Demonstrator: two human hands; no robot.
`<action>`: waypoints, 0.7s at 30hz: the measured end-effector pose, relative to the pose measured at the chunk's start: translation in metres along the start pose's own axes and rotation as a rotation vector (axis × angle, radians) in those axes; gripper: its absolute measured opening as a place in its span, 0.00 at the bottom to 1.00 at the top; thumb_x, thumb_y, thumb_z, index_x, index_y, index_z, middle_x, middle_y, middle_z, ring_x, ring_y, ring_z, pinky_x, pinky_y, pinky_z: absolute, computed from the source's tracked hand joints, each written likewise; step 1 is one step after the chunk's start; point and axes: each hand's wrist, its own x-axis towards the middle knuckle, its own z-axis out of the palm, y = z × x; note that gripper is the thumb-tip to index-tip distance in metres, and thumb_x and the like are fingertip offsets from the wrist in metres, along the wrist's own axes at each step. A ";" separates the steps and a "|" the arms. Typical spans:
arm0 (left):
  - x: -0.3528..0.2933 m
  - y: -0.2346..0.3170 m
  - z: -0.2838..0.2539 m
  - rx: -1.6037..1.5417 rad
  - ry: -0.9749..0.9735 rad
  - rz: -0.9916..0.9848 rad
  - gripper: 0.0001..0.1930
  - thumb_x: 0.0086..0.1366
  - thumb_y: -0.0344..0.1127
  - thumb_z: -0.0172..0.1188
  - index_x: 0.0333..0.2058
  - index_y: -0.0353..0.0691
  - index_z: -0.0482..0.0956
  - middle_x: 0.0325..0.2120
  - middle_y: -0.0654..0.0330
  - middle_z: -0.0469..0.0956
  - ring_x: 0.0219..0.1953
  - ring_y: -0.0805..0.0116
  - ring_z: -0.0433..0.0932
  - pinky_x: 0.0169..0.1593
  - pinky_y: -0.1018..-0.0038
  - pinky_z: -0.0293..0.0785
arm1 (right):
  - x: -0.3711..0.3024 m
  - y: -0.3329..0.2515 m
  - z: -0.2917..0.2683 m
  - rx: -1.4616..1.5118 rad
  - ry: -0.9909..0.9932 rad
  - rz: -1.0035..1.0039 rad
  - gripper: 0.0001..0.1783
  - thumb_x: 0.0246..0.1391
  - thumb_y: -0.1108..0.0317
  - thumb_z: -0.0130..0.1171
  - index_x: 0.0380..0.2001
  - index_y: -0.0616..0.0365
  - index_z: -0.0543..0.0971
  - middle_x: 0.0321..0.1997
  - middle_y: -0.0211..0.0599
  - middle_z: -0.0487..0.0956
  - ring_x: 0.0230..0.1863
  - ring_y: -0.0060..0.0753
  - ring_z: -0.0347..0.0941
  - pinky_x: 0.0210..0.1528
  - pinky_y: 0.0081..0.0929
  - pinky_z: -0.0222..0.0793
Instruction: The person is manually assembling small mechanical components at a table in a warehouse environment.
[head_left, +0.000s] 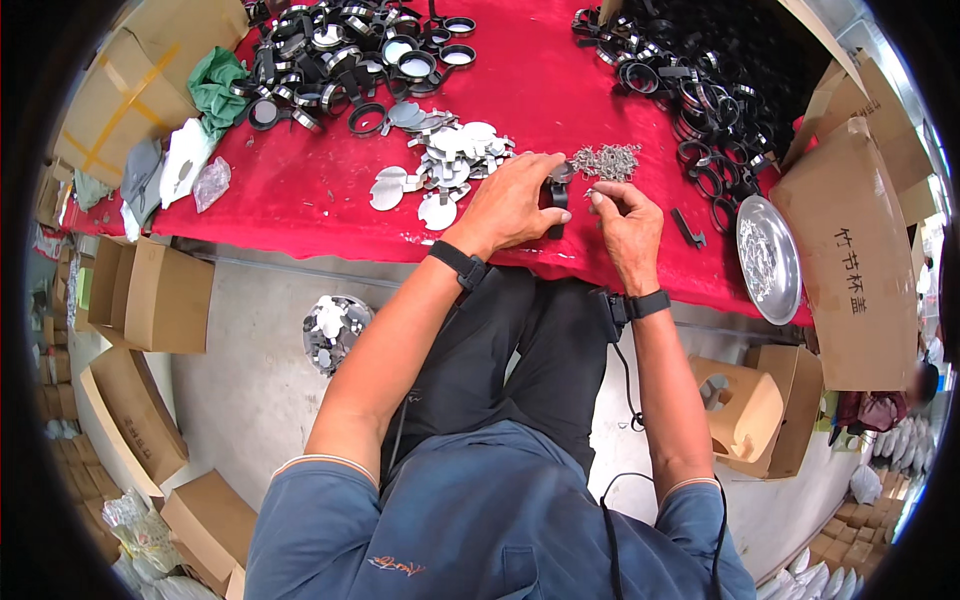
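My left hand [508, 205] is closed around a black ring-shaped part with a strap-like handle [558, 212], held near the front edge of the red-covered table. Thumb and fingertips of my right hand [630, 232] are pinched together on a tiny metal piece [590, 193], too small to make out fully. Just beyond that hand lies a heap of small silvery metal pieces [606, 162]. Left of my left hand is a pile of flat silver discs with tabs [460, 150]. A loose black handle piece [688, 229] rests to the right of my right hand.
Black ringed parts are heaped at the far left [350, 60] and far right [705, 110] of the red cloth [330, 195]. An oval metal dish [743, 262] stands by a cardboard box [850, 250]. Below the table, a container of discs [338, 335] and open cartons [175, 295] sit on the floor.
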 end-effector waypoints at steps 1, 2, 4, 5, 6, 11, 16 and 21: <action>0.000 0.003 -0.002 -0.001 -0.005 0.004 0.35 0.61 0.44 0.78 0.66 0.41 0.80 0.67 0.47 0.79 0.73 0.42 0.73 0.76 0.53 0.69 | -0.002 -0.001 0.000 -0.012 0.022 -0.017 0.08 0.63 0.75 0.72 0.45 0.62 0.91 0.36 0.34 0.90 0.37 0.22 0.85 0.42 0.25 0.80; -0.001 0.006 -0.003 0.013 0.029 0.028 0.34 0.60 0.43 0.78 0.64 0.41 0.81 0.66 0.47 0.80 0.73 0.41 0.72 0.76 0.52 0.69 | -0.004 -0.003 0.000 -0.012 0.027 -0.015 0.08 0.63 0.75 0.72 0.45 0.62 0.91 0.36 0.34 0.90 0.37 0.22 0.85 0.42 0.25 0.80; 0.000 0.010 -0.009 0.028 0.061 0.055 0.32 0.60 0.42 0.79 0.63 0.41 0.83 0.66 0.46 0.80 0.73 0.41 0.72 0.76 0.51 0.69 | -0.006 -0.010 0.000 -0.124 0.057 -0.157 0.08 0.61 0.77 0.71 0.44 0.60 0.91 0.38 0.38 0.90 0.36 0.28 0.86 0.42 0.27 0.81; 0.001 0.011 -0.012 0.048 0.110 0.112 0.30 0.59 0.41 0.79 0.60 0.41 0.84 0.65 0.46 0.80 0.73 0.41 0.72 0.75 0.50 0.69 | -0.007 -0.016 0.000 -0.124 0.060 -0.157 0.08 0.61 0.77 0.71 0.44 0.60 0.91 0.38 0.38 0.90 0.36 0.28 0.86 0.42 0.27 0.81; 0.002 0.013 -0.016 0.068 0.159 0.169 0.28 0.58 0.40 0.80 0.57 0.41 0.86 0.65 0.46 0.80 0.73 0.41 0.72 0.75 0.50 0.70 | -0.009 -0.022 0.000 -0.172 0.070 -0.231 0.08 0.60 0.77 0.71 0.43 0.60 0.91 0.38 0.40 0.90 0.36 0.31 0.87 0.42 0.28 0.81; 0.005 0.040 -0.014 -0.077 0.283 0.287 0.08 0.61 0.31 0.77 0.38 0.39 0.89 0.42 0.56 0.86 0.54 0.52 0.83 0.59 0.57 0.77 | -0.019 -0.049 0.001 -0.269 0.071 -0.380 0.06 0.58 0.78 0.71 0.39 0.60 0.89 0.36 0.43 0.88 0.34 0.38 0.87 0.40 0.31 0.81; -0.002 0.046 -0.019 -0.126 0.317 0.216 0.04 0.65 0.28 0.73 0.35 0.36 0.86 0.40 0.55 0.86 0.49 0.52 0.83 0.56 0.59 0.77 | -0.024 -0.055 0.002 -0.208 0.079 -0.326 0.06 0.58 0.79 0.71 0.39 0.61 0.89 0.34 0.40 0.88 0.33 0.35 0.86 0.38 0.30 0.80; -0.031 0.048 -0.055 -0.362 -0.116 -0.135 0.04 0.65 0.26 0.70 0.35 0.34 0.84 0.33 0.52 0.83 0.39 0.53 0.82 0.45 0.59 0.78 | -0.025 -0.044 -0.008 -0.185 0.080 -0.231 0.07 0.59 0.77 0.71 0.41 0.62 0.90 0.36 0.40 0.88 0.35 0.33 0.86 0.39 0.30 0.80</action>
